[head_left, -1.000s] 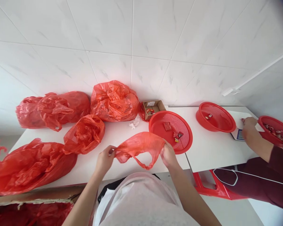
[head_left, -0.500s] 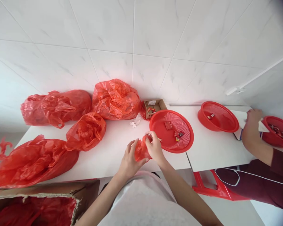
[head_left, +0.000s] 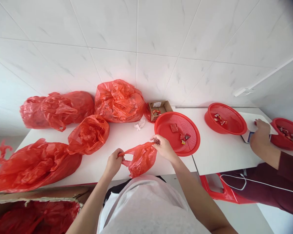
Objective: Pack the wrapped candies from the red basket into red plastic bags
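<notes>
A thin red plastic bag (head_left: pixel 142 160) is stretched between my hands over the table's front edge. My left hand (head_left: pixel 114 162) is closed round the bag's handle loops. On the other side my right hand (head_left: pixel 164 147) pinches the bag's upper right part, close to the rim of a red plastic basket (head_left: pixel 196 143). Inside that basket lie a flat red packet (head_left: pixel 174 128) and a few small wrapped pieces (head_left: pixel 185 137). What the bag holds, if anything, cannot be made out.
Several full red bags (head_left: pixel 119 100) stand on the left of the white table (head_left: pixel 127 136). A small cardboard box (head_left: pixel 160 109) sits behind the basket. Lower left is a large carton (head_left: pixel 39 196). At right, a co-worker's hand (head_left: pixel 262 126) is over a scale beside another basket (head_left: pixel 225 118).
The bag, bunched up between my hands before, is now spread out. My left hand has moved left with the handles. More small packets lie in the co-worker's nearer basket.
</notes>
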A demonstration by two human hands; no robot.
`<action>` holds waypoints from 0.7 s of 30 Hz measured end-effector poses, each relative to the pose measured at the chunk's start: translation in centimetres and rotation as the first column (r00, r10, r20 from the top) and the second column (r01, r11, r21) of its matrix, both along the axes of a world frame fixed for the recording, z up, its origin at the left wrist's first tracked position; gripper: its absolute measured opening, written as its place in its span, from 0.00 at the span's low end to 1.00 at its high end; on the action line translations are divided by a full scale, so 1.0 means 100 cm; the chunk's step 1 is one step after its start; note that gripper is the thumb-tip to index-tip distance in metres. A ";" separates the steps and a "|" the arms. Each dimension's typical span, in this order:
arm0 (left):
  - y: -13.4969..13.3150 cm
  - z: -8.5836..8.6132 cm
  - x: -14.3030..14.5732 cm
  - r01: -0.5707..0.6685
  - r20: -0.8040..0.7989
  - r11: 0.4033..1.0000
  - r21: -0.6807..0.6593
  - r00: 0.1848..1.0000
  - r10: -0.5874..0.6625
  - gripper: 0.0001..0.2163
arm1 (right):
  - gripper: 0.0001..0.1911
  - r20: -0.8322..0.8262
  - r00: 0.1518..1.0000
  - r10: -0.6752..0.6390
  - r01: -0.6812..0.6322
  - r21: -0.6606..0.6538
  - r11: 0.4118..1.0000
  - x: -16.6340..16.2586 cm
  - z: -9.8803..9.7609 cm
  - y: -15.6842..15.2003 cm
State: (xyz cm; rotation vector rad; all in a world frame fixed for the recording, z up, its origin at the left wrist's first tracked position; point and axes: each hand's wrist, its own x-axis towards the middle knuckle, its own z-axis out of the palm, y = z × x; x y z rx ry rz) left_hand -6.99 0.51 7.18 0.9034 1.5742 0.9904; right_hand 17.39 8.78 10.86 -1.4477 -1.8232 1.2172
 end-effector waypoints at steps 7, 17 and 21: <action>-0.004 0.022 0.018 -0.003 0.409 0.998 -0.060 0.912 0.028 0.05 | 0.13 -0.021 0.998 -0.053 0.057 0.333 0.941 -0.024 0.004 -0.026; -0.001 0.048 0.013 0.011 0.458 0.999 -0.031 0.889 0.005 0.24 | 0.20 0.180 0.942 0.282 -0.269 -0.092 0.959 -0.058 -0.074 -0.040; 0.003 0.048 -0.017 -0.136 0.424 0.990 -0.037 0.895 0.139 0.27 | 0.18 0.178 0.948 0.266 -0.251 -0.104 0.963 -0.025 -0.082 -0.035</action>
